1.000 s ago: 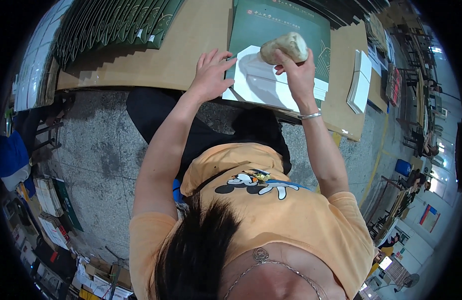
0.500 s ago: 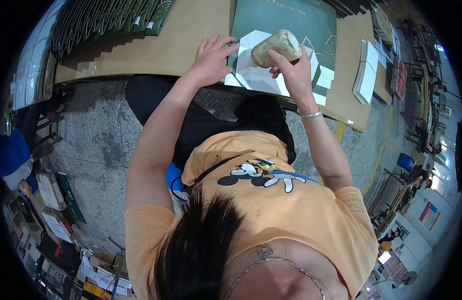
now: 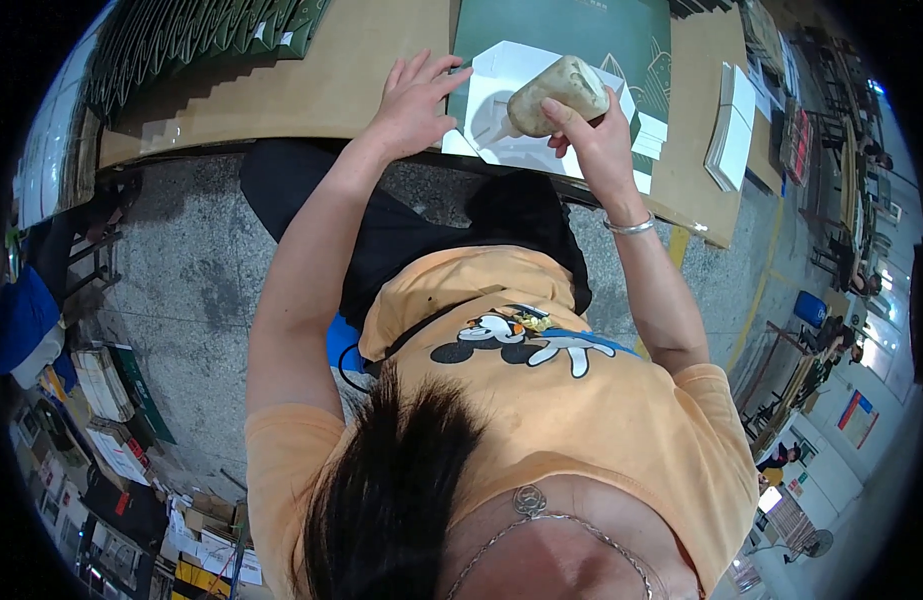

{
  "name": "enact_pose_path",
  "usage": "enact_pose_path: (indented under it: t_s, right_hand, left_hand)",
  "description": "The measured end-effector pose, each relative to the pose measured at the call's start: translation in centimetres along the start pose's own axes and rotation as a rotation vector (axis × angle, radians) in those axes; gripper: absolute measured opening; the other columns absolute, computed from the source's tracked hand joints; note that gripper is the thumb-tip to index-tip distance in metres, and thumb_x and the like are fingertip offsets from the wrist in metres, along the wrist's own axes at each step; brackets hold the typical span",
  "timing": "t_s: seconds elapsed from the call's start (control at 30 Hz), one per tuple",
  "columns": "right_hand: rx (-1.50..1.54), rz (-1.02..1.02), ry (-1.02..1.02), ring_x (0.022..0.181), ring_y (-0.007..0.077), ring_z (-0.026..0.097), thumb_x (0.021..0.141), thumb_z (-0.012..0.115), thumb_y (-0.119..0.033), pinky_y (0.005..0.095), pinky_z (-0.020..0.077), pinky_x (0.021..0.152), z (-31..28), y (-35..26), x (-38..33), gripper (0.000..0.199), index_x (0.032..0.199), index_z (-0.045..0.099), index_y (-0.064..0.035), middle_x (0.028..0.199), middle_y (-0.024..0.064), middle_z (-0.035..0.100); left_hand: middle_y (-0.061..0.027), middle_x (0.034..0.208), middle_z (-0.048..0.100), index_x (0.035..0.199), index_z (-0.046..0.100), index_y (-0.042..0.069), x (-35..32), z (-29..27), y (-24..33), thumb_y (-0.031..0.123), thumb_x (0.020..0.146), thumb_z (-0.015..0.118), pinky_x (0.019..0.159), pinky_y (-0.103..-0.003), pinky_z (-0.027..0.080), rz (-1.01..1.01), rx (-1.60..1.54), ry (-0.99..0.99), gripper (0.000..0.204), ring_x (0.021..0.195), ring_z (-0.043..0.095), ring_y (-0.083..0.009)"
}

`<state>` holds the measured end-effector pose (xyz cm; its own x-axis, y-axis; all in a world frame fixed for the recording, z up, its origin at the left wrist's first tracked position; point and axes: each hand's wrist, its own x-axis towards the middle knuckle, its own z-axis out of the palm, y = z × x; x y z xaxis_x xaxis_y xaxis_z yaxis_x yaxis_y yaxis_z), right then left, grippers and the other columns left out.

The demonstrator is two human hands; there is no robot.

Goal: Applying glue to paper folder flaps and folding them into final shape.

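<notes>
In my right hand [image 3: 603, 150] is a rounded, stone-like block [image 3: 553, 100], whitish and tan with a worn surface. My thumb lies along its near side. The block is over white folded flaps [image 3: 496, 72] at the near end of a flat green paper bag [image 3: 541, 28] with line drawings on it. Whether the block touches the flaps I cannot tell. My left hand [image 3: 413, 108] has its fingers spread and holds nothing. It rests at the left edge of the bag, its fingertips beside the white flaps.
The brown worktable [image 3: 361, 50] has its near edge just in front of my legs. A row of folded green bags [image 3: 206, 40] stands at the far left. To the right lies a stack of white cards [image 3: 728, 125]. Shelves and other benches line the right side.
The block has tilted slightly in my right hand. My left hand stays spread beside the bag, and the whole view has shifted a little.
</notes>
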<state>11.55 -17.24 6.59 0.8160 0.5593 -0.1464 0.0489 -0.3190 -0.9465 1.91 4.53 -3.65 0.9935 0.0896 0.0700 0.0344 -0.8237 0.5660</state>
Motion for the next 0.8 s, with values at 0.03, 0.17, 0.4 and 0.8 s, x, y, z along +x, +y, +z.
enact_pose_path:
  t_s: [0.03,0.17,0.4,0.8]
  right_hand:
    - [-0.009,0.002,-0.002,0.061,0.0104,0.063,0.082,0.077,-0.033,0.022,0.0513,0.052,-0.1,-0.1,-0.2,0.054,0.112,0.048,0.0024,0.085,0.0104,0.065]
    - [-0.025,0.015,-0.008,0.062,0.0101,0.063,0.083,0.076,-0.034,0.0212,0.0512,0.051,-0.6,0.1,-0.7,0.055,0.113,0.049,0.0019,0.085,0.0102,0.065]
    - [-0.037,0.015,0.005,0.063,0.0096,0.063,0.084,0.075,-0.036,0.0205,0.0518,0.052,-1.4,0.8,-1.1,0.056,0.116,0.048,0.0013,0.087,0.0103,0.065]
    - [-0.084,0.04,0.094,0.063,0.0095,0.063,0.083,0.074,-0.038,0.0201,0.0523,0.053,-4.2,2.0,-2.2,0.059,0.119,0.048,0.0021,0.086,0.01,0.064]
  left_hand:
    - [-0.0032,0.151,0.034,0.144,0.045,0.024,0.0,0.0,0.0,0.014,0.076,0.067,0.12,-0.051,0.007,0.001,-0.013,0.016,0.071,0.146,0.018,-0.0315]
    - [-0.0026,0.151,0.035,0.143,0.046,0.023,0.0,0.1,0.0,0.012,0.075,0.065,0.121,-0.049,0.007,0.004,-0.033,0.035,0.072,0.146,0.018,-0.031]
    - [-0.0048,0.152,0.034,0.145,0.043,0.024,0.0,0.0,-0.3,0.018,0.078,0.067,0.121,-0.051,0.005,0.016,-0.025,0.001,0.071,0.146,0.017,-0.0318]
    - [-0.0031,0.149,0.037,0.142,0.047,0.023,-0.1,-0.5,-0.1,0.017,0.076,0.067,0.12,-0.05,0.008,0.009,-0.067,0.013,0.069,0.145,0.02,-0.0334]
